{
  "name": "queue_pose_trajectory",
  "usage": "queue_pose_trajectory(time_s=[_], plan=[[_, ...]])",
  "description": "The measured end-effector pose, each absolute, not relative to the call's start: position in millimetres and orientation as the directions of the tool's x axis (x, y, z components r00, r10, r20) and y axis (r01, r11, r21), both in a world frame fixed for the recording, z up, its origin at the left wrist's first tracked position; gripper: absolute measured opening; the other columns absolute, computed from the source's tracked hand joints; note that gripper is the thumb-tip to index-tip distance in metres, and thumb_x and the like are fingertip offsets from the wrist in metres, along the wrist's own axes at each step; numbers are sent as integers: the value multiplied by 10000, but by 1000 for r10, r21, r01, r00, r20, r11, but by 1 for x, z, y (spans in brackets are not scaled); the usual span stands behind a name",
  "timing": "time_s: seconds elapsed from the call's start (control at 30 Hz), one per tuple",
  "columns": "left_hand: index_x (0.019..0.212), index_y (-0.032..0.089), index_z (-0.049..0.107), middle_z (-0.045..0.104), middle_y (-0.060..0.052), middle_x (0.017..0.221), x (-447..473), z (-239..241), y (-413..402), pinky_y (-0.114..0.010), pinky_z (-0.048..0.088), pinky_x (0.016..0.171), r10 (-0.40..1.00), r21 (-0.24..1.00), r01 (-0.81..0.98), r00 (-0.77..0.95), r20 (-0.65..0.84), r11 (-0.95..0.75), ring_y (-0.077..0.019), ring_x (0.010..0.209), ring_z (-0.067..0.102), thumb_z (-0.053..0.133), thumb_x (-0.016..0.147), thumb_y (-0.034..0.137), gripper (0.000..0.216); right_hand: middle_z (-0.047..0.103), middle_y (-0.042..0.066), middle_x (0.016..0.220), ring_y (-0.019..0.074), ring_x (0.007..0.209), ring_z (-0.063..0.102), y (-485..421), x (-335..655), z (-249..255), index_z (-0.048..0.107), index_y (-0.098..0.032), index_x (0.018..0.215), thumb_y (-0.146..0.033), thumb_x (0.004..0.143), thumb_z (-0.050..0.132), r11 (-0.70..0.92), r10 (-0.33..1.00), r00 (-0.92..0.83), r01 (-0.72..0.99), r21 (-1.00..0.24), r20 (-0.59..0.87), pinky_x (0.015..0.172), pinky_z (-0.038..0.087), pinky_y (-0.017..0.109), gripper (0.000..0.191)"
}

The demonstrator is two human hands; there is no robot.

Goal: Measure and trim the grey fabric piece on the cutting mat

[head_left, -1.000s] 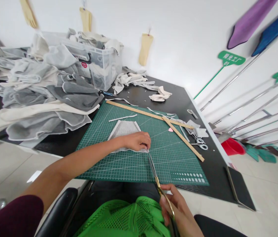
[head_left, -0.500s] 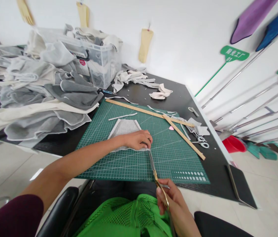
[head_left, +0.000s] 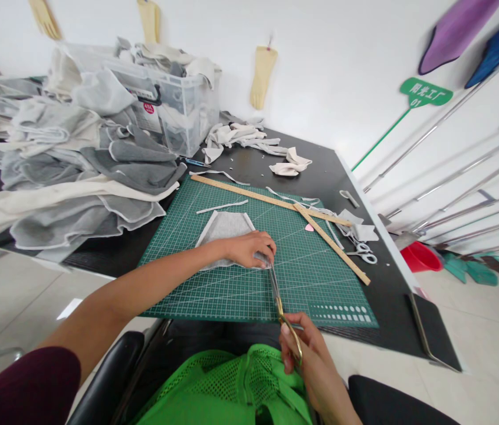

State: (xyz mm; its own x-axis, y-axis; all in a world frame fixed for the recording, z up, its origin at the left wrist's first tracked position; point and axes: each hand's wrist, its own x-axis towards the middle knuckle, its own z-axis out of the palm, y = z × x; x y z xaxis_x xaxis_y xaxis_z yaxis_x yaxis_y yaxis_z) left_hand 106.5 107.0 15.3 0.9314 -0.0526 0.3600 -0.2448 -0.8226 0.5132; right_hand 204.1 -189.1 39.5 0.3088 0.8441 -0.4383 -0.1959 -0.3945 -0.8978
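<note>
Under my left hand lies a grey piece of fabric with pale edges. The fingers of that hand are closed on its right edge. My right hand grips the gold handles of a pair of scissors. Their blades point away from me and reach the fabric edge beside my left fingertips; whether the blades are apart is hard to see. Both the fabric and the blades are over a green cutting mat with a white grid.
Two wooden rulers cross on the mat's far right. White-handled scissors and fabric scraps lie beside them. At the left rises a pile of grey and cream fabric, with a clear plastic box behind it. A phone-like dark slab sits at the right edge.
The view has shifted slightly. Both hands keep nearly the same places, left on the fabric and right on the scissors, whose angle differs only a little.
</note>
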Motion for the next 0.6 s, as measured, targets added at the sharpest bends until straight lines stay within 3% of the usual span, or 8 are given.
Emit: queue_pose_trajectory(time_s=[0.6], plan=[[999, 255, 759, 676, -40, 1179, 107, 14, 108, -374, 391, 995, -48, 539, -253, 930, 365, -804, -217, 1107, 566, 781, 850, 282, 153, 510, -86, 526, 115, 430, 455, -184, 193, 26, 542, -229, 1035, -631, 854, 694, -381, 853, 337, -117, -917, -398, 466, 365, 245, 466]])
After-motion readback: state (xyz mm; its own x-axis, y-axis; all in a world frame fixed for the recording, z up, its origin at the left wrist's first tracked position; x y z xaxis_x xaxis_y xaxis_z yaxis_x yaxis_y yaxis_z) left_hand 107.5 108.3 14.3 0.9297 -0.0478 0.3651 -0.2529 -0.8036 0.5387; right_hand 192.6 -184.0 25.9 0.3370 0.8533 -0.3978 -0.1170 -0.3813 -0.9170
